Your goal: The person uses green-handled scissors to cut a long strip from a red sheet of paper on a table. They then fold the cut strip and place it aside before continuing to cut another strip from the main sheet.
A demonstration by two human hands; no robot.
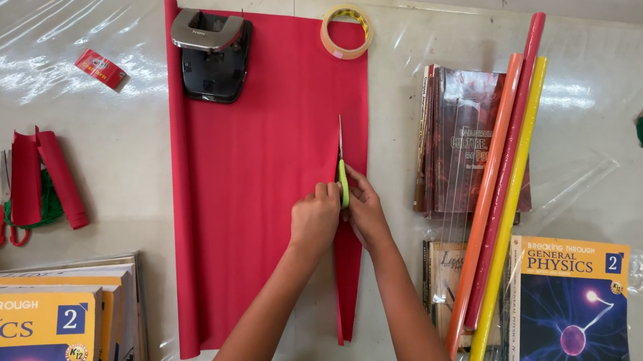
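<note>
Plastic sheeting is covering the bench point(124, 149), and a red paper sheet point(253, 173) is lying flat across its middle. Right hand point(365, 212) is gripping green-handled scissors point(342, 171), fingers closed on the handle, blades pointing up along a cut near the sheet's right edge. Left hand point(315, 222) is pressing the paper just beside it, fingers curled. A hole punch point(213, 53) and tape roll point(346, 31) are weighing the top edge. Paper rolls point(506, 180) are leaning across books at right.
</note>
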